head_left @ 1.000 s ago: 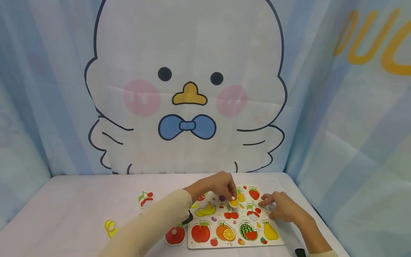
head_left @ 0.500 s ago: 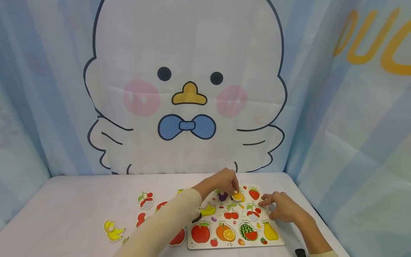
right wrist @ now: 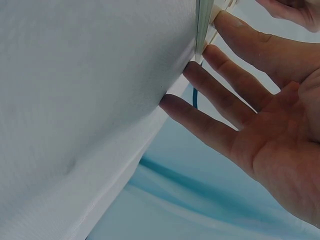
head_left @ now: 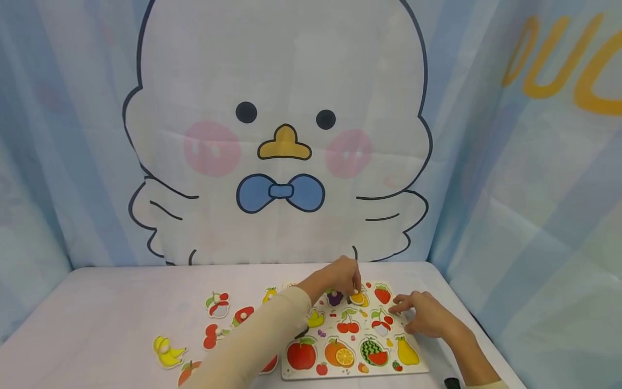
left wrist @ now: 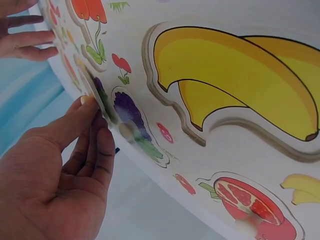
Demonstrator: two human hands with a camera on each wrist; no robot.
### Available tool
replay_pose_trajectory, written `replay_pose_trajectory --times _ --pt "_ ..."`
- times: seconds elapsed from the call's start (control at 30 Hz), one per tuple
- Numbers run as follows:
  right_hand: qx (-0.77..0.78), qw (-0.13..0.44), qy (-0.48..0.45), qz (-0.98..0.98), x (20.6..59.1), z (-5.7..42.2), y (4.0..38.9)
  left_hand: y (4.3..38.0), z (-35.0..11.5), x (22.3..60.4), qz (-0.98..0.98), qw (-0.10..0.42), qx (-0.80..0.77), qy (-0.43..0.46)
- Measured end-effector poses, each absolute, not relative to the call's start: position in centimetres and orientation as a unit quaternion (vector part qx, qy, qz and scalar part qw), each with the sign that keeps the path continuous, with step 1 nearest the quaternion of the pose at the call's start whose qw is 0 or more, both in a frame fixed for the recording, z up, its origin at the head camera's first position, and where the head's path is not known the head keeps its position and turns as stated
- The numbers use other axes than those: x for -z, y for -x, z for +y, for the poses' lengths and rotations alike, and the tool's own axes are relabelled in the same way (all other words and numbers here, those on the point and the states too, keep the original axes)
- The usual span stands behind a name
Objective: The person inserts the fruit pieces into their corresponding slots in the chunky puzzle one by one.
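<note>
A white fruit puzzle board (head_left: 291, 373) lies on the table. My left hand (head_left: 344, 274) pinches the small knob of a yellow-orange fruit piece (head_left: 358, 299) over the pineapple spot in the board's back row. Seen nearly edge-on in the left wrist view, that piece (left wrist: 103, 98) stands close over the board beside the grape piece (left wrist: 131, 115), which sits in its recess. My right hand (head_left: 427, 313) rests at the board's right edge, fingers extended; in the right wrist view its thumb (right wrist: 245, 32) touches the board's side and other fingertips reach the tabletop.
Loose knobbed pieces lie left of the board: bananas (head_left: 168, 354), a cherry piece (head_left: 217, 305), a strawberry-red piece (head_left: 243, 315), a yellow piece (head_left: 269, 294) and an orange one (head_left: 188, 371). My left sleeve (head_left: 262, 335) covers others. A printed curtain (head_left: 286, 232) hangs behind the table.
My left hand has moved slightly right with the yellow-orange piece, from above the cherries to the pineapple spot, and then stayed there. My right hand has kept its place at the board's edge.
</note>
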State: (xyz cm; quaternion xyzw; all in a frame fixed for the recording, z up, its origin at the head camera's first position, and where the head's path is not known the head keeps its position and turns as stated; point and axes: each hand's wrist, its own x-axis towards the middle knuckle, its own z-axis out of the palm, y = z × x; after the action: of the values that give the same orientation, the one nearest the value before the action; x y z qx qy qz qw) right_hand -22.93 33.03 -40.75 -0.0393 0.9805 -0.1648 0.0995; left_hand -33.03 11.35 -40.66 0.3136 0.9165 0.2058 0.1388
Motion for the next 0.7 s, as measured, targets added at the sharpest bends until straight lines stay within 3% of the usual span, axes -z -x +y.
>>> replay_pose_trajectory --times 0.7 --pt "0.163 0.094 0.049 0.981 40.65 32.95 22.80 32.68 12.42 40.61 0.918 0.133 -0.186 -0.324"
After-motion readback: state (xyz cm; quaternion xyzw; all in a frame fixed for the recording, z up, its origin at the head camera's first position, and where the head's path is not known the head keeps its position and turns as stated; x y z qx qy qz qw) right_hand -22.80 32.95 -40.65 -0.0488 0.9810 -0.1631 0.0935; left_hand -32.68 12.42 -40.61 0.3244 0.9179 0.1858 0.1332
